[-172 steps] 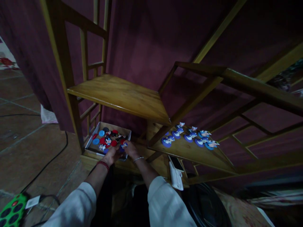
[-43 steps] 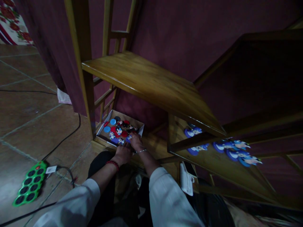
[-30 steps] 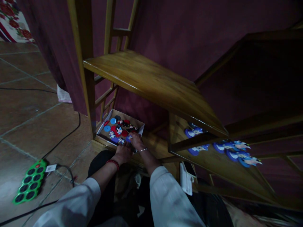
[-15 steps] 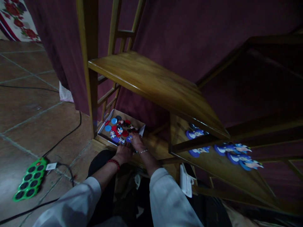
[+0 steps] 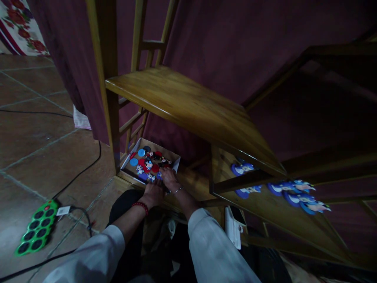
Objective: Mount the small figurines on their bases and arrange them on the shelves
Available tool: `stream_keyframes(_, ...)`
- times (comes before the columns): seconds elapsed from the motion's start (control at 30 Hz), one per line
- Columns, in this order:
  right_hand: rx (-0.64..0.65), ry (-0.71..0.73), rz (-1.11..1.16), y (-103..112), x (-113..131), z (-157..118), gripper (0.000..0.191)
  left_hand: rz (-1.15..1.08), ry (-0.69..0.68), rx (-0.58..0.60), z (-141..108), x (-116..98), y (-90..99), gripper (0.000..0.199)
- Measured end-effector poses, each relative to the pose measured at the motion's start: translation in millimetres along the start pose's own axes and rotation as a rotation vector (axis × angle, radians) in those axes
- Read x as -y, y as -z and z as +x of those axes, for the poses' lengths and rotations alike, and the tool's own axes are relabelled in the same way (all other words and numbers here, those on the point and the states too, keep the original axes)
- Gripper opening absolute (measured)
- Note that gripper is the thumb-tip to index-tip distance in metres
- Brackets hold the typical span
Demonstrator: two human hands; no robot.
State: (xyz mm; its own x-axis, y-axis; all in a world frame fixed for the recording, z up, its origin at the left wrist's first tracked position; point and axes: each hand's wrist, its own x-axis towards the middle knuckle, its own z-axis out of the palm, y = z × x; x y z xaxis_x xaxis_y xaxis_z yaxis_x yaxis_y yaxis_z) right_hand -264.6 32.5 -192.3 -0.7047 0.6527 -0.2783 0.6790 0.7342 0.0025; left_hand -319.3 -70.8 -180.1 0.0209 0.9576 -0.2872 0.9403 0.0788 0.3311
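Observation:
A shallow cardboard box (image 5: 160, 147) sits on a low wooden shelf, holding a jumble of flat rubber pieces. Among them are round blue discs (image 5: 133, 162), red discs (image 5: 155, 168) and a cartoon figure badge (image 5: 149, 164). My right hand (image 5: 169, 179) reaches over the box's front right corner, fingers down among the pieces. My left hand (image 5: 153, 193) lies against the front edge, its fingers touching the pieces. Whether either hand grips a piece is hidden by the fingers.
Rows of blue cartoon figure pieces (image 5: 300, 196) lie on a wooden shelf to the right. An upper shelf (image 5: 182, 106) overhangs the box. Maroon cloth hangs behind. A green power strip (image 5: 37, 228) and black cables lie on the tiled floor at left.
The view has swung and settled since the oldest frame, with the shelves now looking larger. Both hands stay at the box's front edge with only small shifts.

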Motion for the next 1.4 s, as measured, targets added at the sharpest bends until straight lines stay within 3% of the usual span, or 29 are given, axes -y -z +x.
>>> stream_keyframes(0.37,-0.009,0.097,-0.064,2.3,-1.3,-0.8,0.026,-0.009,0.012,-0.013,1.5,-0.3,-1.2,0.041)
stream_keyframes(1.07,-0.021,0.036,-0.014,0.7,1.0,4.7,0.026,-0.003,-0.017,-0.034,4.0,0.0,-3.0,0.042)
stream_keyframes(1.4,-0.001,-0.06,0.021,13.3,8.4,3.1,0.026,0.014,-0.006,-0.048,4.8,-0.4,-5.0,0.041)
